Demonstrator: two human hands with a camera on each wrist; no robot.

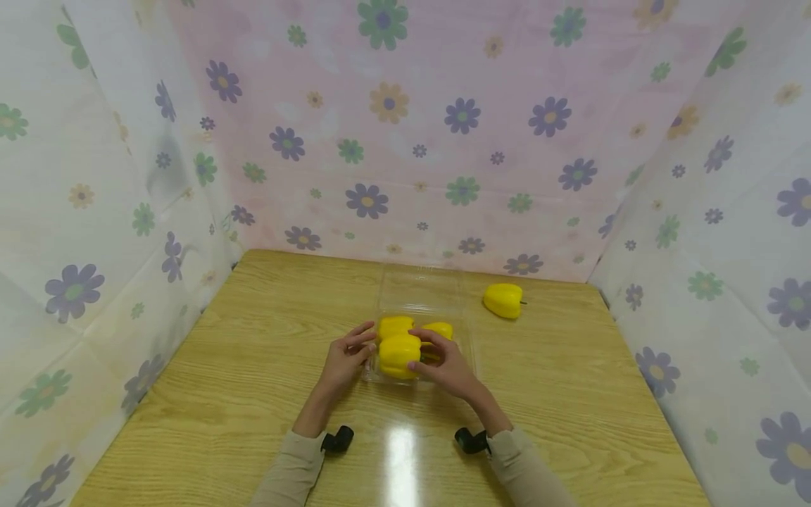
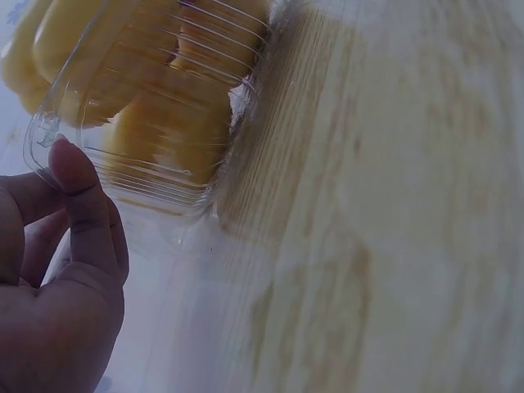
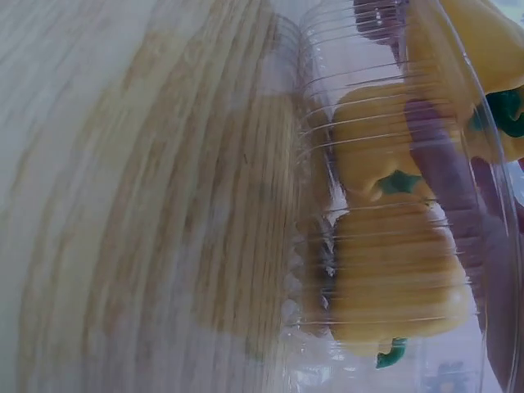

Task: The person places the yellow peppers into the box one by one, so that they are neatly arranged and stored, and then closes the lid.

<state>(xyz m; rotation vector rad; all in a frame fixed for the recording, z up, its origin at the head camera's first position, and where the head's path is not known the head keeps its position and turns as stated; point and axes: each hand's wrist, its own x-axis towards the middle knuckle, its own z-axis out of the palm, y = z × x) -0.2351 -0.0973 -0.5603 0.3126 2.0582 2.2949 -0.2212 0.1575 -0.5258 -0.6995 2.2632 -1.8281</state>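
Observation:
A clear plastic clamshell container [image 1: 465, 352] lies on the table with yellow bell peppers inside; the ribbed wall [image 2: 164, 184] shows up close in the left wrist view. My left hand [image 1: 343, 359] pinches its left rim, thumb at the corner. My right hand [image 1: 451, 367] grips a yellow bell pepper [image 1: 399, 356] at its stem end, over the front of the container. Behind it sit another pepper [image 1: 395, 326] and one more [image 1: 440, 329], partly covered by my right fingers. In the right wrist view, a pepper with a green stem [image 3: 397, 274] shows through the wall.
The container's lid [image 1: 421, 287] is folded back towards the rear of the table. A single yellow pepper [image 1: 503, 301] lies on its side at the back right. Flowered cloth [image 1: 418, 141] hangs behind the wooden table [image 1: 253, 338] and along both sides.

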